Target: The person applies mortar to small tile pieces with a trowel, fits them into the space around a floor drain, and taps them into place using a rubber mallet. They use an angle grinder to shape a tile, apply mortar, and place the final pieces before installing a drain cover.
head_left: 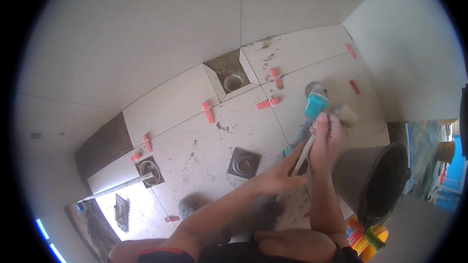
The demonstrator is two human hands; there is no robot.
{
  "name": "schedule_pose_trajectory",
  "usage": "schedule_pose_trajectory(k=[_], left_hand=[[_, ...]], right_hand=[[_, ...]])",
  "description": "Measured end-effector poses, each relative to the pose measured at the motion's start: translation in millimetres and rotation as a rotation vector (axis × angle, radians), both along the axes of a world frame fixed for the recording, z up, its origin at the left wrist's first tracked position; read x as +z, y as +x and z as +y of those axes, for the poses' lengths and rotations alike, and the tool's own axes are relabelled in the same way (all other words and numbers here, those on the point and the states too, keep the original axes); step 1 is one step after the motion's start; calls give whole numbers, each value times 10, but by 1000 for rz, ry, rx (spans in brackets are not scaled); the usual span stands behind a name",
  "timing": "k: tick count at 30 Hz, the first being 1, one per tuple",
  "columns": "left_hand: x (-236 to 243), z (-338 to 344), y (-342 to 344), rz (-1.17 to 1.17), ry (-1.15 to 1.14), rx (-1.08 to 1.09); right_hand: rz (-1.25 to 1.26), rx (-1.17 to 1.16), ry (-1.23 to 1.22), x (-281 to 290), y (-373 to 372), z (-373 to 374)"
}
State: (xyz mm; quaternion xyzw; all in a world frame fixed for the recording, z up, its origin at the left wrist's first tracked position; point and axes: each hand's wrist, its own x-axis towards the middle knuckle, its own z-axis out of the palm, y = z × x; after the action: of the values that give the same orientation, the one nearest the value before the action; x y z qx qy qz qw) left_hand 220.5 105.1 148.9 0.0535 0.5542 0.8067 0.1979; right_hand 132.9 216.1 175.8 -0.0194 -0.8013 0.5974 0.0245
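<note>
A thin, pale strip [303, 157], which looks like a cut piece of tile seen edge-on, slants between my two hands. My left hand [284, 176] reaches across from the lower left, its fingers closed around the strip's lower part. Higher up, my right hand [325, 139] grips the upper end, with the thumb raised along it. Just beyond my hands a teal angle grinder [318, 105] lies on the tiled floor, its rear part partly hidden by my hands. A whitish rounded object [346, 115] sits beside my right hand.
A dark bucket [343, 170] stands tilted at right, near a yellow container [378, 243]. Red levelling wedges [275, 79] mark the tile joints. A square drain fitting [243, 163] and notched trowel [122, 213] lie left. A pipe opening [233, 83] sits in a floor cut-out.
</note>
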Motion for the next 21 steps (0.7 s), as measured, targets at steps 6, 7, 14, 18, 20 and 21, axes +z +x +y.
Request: schedule_pose_trajectory(k=[6, 7, 14, 18, 20, 21], left_hand=[[-41, 13, -56, -114, -120, 104], [-37, -5, -65, -161, -83, 115], [-277, -95, -62, -642, 320, 195], [-428, -321, -96, -771, 1098, 221], [-460, -358, -156, -752, 1313, 154], [-467, -348, -176, -704, 1321, 139]], right_hand=[[-46, 92, -160, -125, 51, 48], [-58, 139, -173, -178, 60, 86], [-161, 56, 51, -198, -3, 122], [5, -138, 405, -850, -257, 491], [44, -124, 559, -1271, -339, 808], [12, -100, 585, -1434, -328, 962]])
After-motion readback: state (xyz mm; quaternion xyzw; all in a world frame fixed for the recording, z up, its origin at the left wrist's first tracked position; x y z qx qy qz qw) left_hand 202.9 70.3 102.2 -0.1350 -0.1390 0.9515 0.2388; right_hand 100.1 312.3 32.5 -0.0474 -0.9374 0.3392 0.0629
